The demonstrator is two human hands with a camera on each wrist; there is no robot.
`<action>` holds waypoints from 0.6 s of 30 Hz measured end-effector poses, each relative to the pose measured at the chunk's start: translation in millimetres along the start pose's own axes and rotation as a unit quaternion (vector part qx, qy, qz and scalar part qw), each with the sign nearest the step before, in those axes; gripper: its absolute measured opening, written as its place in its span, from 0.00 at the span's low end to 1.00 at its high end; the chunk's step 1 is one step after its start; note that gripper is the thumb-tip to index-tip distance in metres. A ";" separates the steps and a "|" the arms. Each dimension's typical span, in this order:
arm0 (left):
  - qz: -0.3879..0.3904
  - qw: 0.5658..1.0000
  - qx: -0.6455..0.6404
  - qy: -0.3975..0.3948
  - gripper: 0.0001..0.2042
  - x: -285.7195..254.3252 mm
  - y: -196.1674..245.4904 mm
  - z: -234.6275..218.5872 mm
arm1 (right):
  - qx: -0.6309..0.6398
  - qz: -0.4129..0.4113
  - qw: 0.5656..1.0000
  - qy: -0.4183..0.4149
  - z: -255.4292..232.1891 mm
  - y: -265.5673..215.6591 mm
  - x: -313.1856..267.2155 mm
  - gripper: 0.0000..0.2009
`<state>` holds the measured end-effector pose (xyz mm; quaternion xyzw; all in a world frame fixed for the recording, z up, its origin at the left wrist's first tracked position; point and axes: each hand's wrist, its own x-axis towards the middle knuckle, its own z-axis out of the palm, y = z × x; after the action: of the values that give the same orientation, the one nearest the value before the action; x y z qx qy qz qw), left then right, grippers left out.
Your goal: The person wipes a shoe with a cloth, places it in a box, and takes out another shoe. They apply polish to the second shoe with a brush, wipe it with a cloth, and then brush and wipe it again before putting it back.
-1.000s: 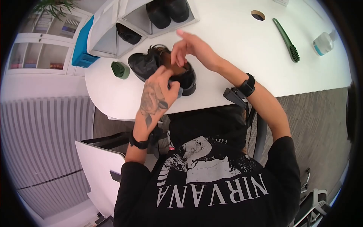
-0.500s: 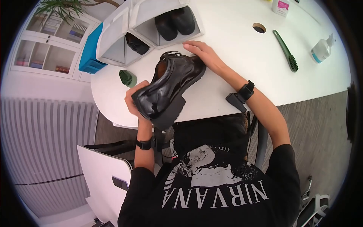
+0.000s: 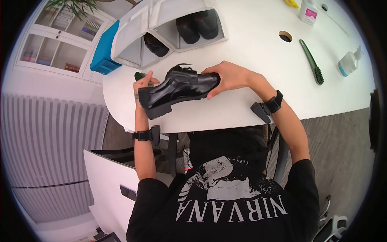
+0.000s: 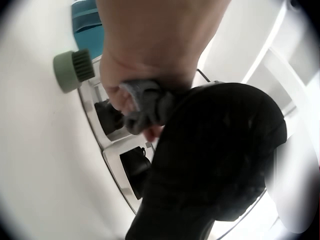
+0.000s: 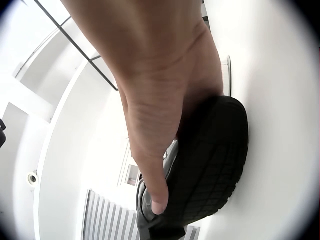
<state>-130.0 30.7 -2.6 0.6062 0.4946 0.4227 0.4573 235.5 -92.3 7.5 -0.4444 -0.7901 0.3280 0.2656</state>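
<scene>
A glossy black lace-up shoe (image 3: 177, 89) is held over the table's front part, heel to the left and toe to the right. My right hand (image 3: 231, 76) grips its toe, the thumb lying along the side in the right wrist view. The dark ridged sole (image 5: 215, 170) shows there. Behind the heel is my left hand (image 3: 144, 85), partly hidden by the shoe in the head view. Its fingers hold a crumpled grey cloth (image 4: 147, 105), seen beside the shoe in the left wrist view.
A green scrub brush (image 4: 66, 71) stands on the white table (image 3: 250, 48) near the left hand. Behind are fabric boxes (image 3: 161, 24) with dark shoes and a blue bin (image 3: 105, 50). To the right lie a long green brush (image 3: 311, 61) and a spray bottle (image 3: 348, 63).
The shoe has been lifted from the table and turned on its side, then levelled. My right hand has moved from above its opening to its toe, my left hand to behind its heel.
</scene>
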 end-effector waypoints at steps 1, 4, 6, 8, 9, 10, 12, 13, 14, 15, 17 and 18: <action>0.019 0.994 0.095 0.055 0.25 -1.3 6.0 -4.3 | -0.015 -0.007 1.000 0.003 3.8 -0.5 0.0 0.46; 0.051 0.946 0.257 0.191 0.24 -7.9 25.3 -25.3 | -0.089 -0.019 0.995 0.045 14.4 -8.8 2.2 0.47; 0.047 0.945 0.206 0.251 0.22 -19.1 36.6 -32.9 | -0.118 0.011 0.991 0.056 15.8 -17.6 2.9 0.46; 0.087 0.936 0.216 0.264 0.19 -40.9 43.4 -17.5 | -0.136 0.055 0.988 0.057 15.3 -27.4 3.1 0.45; 0.107 0.929 0.223 0.274 0.17 -48.7 46.7 -14.5 | -0.136 0.054 0.986 0.081 19.1 -25.1 4.9 0.44; 0.181 0.892 0.322 0.262 0.16 -45.8 34.1 -21.8 | -0.136 0.053 0.984 0.103 25.4 -19.7 5.3 0.42; 0.199 0.884 0.349 0.238 0.16 -49.0 31.5 -11.3 | -0.130 0.056 0.983 0.113 29.6 -20.8 6.9 0.40; 0.193 0.887 0.353 0.228 0.16 -46.6 26.7 -7.2 | -0.127 0.063 0.985 0.102 26.0 -26.2 4.6 0.39; 0.198 0.886 0.364 0.207 0.15 -46.6 28.8 -0.1 | -0.124 0.072 0.985 0.093 23.1 -28.8 2.5 0.38; 0.207 0.887 0.363 0.196 0.14 -44.7 26.3 7.5 | -0.110 0.059 0.989 0.082 21.7 -24.9 0.7 0.37; 0.226 0.888 0.360 0.172 0.13 -40.2 21.9 22.3 | -0.083 0.035 0.994 0.062 17.9 -17.0 -2.0 0.36; 0.223 0.890 0.365 0.155 0.13 -41.4 26.9 28.4 | -0.070 0.048 0.995 0.051 15.7 -17.2 -2.0 0.36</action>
<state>-103.2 -16.5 14.8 0.7518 0.5303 0.3915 0.0150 216.2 -105.1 10.1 -0.5157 -0.7742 0.2612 0.2579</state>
